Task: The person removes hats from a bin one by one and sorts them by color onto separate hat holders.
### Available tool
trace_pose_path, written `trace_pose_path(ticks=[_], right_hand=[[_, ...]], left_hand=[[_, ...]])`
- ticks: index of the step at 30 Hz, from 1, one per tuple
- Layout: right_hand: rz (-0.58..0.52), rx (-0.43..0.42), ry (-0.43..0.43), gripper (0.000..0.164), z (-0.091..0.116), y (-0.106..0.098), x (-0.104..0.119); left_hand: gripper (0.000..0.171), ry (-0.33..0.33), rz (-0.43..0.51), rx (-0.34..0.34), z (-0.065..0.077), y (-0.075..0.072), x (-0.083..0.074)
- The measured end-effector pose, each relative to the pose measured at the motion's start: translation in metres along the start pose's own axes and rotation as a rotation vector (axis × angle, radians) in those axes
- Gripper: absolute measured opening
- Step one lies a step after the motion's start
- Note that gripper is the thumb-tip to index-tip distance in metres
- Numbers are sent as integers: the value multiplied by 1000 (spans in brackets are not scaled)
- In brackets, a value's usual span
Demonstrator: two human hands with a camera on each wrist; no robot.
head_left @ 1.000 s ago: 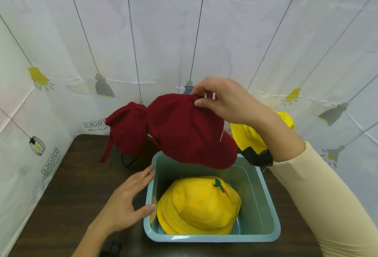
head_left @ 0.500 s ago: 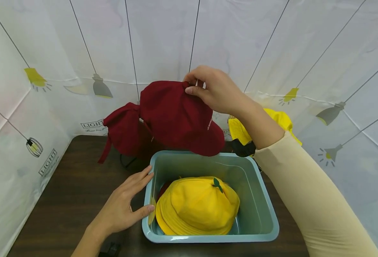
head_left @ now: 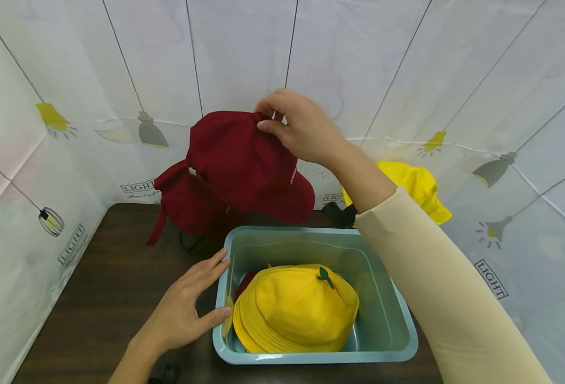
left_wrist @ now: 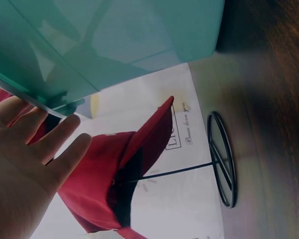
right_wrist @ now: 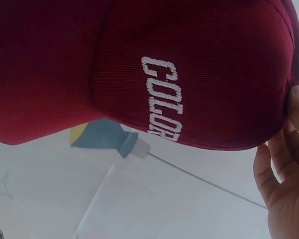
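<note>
Red cap [head_left: 244, 165] is pinched at its crown by right hand [head_left: 299, 128], above blue bin [head_left: 397, 325]. Left hand [head_left: 183, 309], fingers relaxed, is laid against the bin's wall.

The cap [head_left: 244, 165] is dark red with white lettering on its front; the second cap [head_left: 186, 200] behind it is the same dark red; the hat [head_left: 294, 309] in the tub is bright yellow with a small green leaf on top; the tub [head_left: 388, 320] is pale blue-green; the table [head_left: 104, 277] is dark brown wood; the curtain [head_left: 244, 58] is white, printed with grey and yellow lamps on thin black lines; the sleeve [head_left: 445, 288] is cream.
</note>
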State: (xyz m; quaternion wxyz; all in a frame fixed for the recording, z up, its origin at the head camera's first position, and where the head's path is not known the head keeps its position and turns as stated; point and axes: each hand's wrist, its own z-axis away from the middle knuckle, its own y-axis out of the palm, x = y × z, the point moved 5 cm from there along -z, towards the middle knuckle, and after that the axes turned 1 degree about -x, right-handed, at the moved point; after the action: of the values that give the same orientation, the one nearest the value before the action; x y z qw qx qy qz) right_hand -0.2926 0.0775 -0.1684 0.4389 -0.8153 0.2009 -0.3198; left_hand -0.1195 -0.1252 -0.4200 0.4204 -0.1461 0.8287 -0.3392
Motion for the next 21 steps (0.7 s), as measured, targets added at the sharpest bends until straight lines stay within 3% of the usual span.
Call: trace_pose_path(ticks=[21], right_hand=[[-16, 27, 23, 20, -27, 58, -5]], left_hand=[[76, 1, -4, -20, -3, 4, 4]])
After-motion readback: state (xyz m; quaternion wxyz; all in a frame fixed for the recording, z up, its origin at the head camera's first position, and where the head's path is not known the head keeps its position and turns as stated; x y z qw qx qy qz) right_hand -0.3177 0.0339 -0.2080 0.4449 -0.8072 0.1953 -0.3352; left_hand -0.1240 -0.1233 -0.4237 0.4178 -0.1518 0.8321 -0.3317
